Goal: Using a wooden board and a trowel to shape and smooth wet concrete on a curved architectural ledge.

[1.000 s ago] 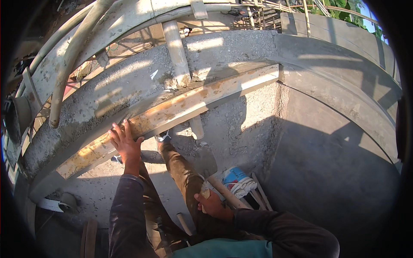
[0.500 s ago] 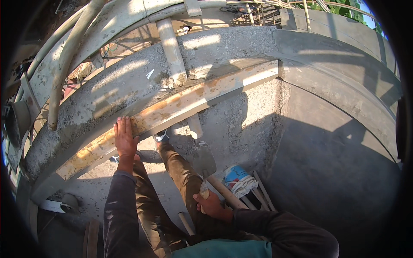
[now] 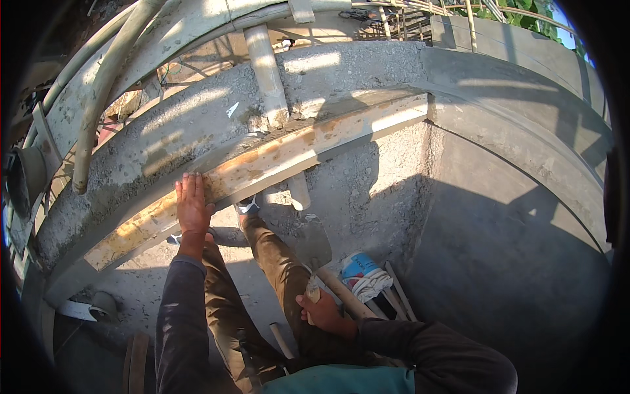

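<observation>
My left hand (image 3: pixel 193 209) lies flat on a long wooden board (image 3: pixel 275 157), fingers stretched out over its pale, mortar-stained face. The board rests along the inner side of a rough, curved concrete ledge (image 3: pixel 190 115). Down by my right thigh, my right hand (image 3: pixel 320 310) is wrapped round the wooden handle of a trowel (image 3: pixel 314 241). Its grey blade points away from me, over the floor. Wet-looking mortar shows in the narrow strip between board and ledge.
A round pole (image 3: pixel 268 79) crosses the ledge, passing behind the board. A white and blue bag (image 3: pixel 364 276) lies beside sticks at right, near a smooth grey wall (image 3: pixel 485 256). A bent pole (image 3: pixel 105 98) hangs at upper left. A grey pipe piece (image 3: pixel 104 306) lies lower left.
The view has shifted slightly. My left hand stays flat on the board, and my right hand keeps the trowel in nearly the same place.
</observation>
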Motion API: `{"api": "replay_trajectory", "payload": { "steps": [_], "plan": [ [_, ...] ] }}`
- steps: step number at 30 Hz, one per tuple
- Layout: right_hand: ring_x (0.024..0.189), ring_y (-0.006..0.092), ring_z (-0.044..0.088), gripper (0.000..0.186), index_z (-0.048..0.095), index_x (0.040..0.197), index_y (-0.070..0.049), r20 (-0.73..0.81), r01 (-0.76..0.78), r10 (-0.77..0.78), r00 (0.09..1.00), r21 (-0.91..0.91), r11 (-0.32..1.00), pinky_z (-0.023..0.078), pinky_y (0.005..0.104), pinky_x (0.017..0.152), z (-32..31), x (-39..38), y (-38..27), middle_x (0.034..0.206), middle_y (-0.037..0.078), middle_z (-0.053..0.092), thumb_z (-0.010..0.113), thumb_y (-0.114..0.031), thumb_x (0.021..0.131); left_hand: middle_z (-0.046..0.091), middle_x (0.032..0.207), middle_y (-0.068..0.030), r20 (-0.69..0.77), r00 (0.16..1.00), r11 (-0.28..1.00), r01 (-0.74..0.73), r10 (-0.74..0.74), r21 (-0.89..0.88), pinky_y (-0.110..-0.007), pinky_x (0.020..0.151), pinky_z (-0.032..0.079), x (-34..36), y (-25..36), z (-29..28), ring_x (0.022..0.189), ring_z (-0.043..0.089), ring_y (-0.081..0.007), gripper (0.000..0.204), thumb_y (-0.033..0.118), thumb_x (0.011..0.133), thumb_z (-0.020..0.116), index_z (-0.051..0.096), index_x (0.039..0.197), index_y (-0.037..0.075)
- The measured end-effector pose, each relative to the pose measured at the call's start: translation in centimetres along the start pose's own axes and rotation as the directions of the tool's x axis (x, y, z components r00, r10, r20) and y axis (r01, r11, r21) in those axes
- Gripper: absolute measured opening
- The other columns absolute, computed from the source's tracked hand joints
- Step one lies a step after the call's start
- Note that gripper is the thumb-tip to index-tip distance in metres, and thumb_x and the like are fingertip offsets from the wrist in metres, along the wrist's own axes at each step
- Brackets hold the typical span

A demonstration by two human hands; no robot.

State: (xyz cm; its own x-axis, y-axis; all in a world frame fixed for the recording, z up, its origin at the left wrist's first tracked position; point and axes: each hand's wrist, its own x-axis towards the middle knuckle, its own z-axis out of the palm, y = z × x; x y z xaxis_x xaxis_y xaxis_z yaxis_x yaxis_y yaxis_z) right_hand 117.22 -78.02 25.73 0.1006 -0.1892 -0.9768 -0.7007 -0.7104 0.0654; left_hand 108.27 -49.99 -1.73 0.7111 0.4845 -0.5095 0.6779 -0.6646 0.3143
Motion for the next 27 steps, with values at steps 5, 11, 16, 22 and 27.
{"api": "replay_trajectory", "payload": {
  "steps": [5, 11, 16, 22, 27],
  "plan": [
    [0.058, 0.0114, 0.060, 0.027, 0.054, 0.093, -0.005, -0.023, 0.011, -0.011, 1.000, 0.023, 1.000, 0.052, 0.0280, 0.053, 0.4, 0.1, 0.3, 0.072, 0.003, 0.059, 0.071, -0.026, 0.090, 0.042, 0.146, -0.0070, 0.005, 1.000, 0.996, 0.023, -0.023, 0.090, -0.049, 0.118, 0.021, 0.0, 0.3, -0.2, 0.142, 0.030, -0.0301, 0.080, 0.027, 0.070, 0.079, 0.044, 0.140, 0.012],
    [0.059, 0.0127, 0.060, 0.025, 0.054, 0.095, -0.004, -0.015, 0.036, -0.035, 0.999, 0.076, 0.996, 0.056, 0.0304, 0.054, 1.0, -0.1, 0.5, 0.075, 0.004, 0.058, 0.071, -0.022, 0.089, 0.026, 0.155, -0.0188, -0.005, 0.972, 0.969, 0.234, -0.236, -0.080, -0.052, 0.118, 0.015, -1.4, 2.1, -1.9, 0.147, 0.015, -0.0369, 0.104, 0.041, 0.068, 0.083, 0.028, 0.149, 0.007],
    [0.055, 0.0116, 0.058, 0.027, 0.057, 0.096, -0.002, -0.033, 0.068, -0.065, 0.997, 0.106, 0.992, 0.051, 0.0280, 0.051, 1.6, -0.4, 0.7, 0.071, 0.004, 0.059, 0.071, -0.023, 0.089, 0.015, 0.153, -0.0322, -0.183, 0.842, 0.861, 0.492, -0.508, -0.127, -0.054, 0.115, 0.019, -3.4, 3.1, -1.7, 0.143, 0.015, -0.0483, 0.115, 0.050, 0.067, 0.083, 0.020, 0.150, 0.002],
    [0.055, 0.0118, 0.058, 0.027, 0.056, 0.096, -0.002, -0.026, 0.064, -0.061, 0.998, 0.105, 0.992, 0.051, 0.0279, 0.051, 1.8, -0.5, 1.1, 0.071, 0.004, 0.059, 0.072, -0.023, 0.089, 0.018, 0.152, -0.0339, -0.069, 0.768, 0.768, 0.625, -0.637, -0.138, -0.055, 0.113, 0.024, -4.4, 2.2, -0.2, 0.142, 0.019, -0.0483, 0.119, 0.054, 0.067, 0.082, 0.017, 0.148, -0.004],
    [0.056, 0.0118, 0.059, 0.029, 0.056, 0.098, -0.001, -0.026, 0.058, -0.055, 0.998, 0.119, 0.991, 0.051, 0.0279, 0.052, 2.0, -0.4, 1.3, 0.073, 0.005, 0.060, 0.072, -0.024, 0.089, 0.017, 0.153, -0.0341, -0.018, 0.764, 0.757, 0.635, -0.645, -0.156, -0.055, 0.113, 0.024, -3.9, 1.7, 1.0, 0.143, 0.019, -0.0468, 0.118, 0.054, 0.068, 0.080, 0.018, 0.148, -0.005]
  ]
}}
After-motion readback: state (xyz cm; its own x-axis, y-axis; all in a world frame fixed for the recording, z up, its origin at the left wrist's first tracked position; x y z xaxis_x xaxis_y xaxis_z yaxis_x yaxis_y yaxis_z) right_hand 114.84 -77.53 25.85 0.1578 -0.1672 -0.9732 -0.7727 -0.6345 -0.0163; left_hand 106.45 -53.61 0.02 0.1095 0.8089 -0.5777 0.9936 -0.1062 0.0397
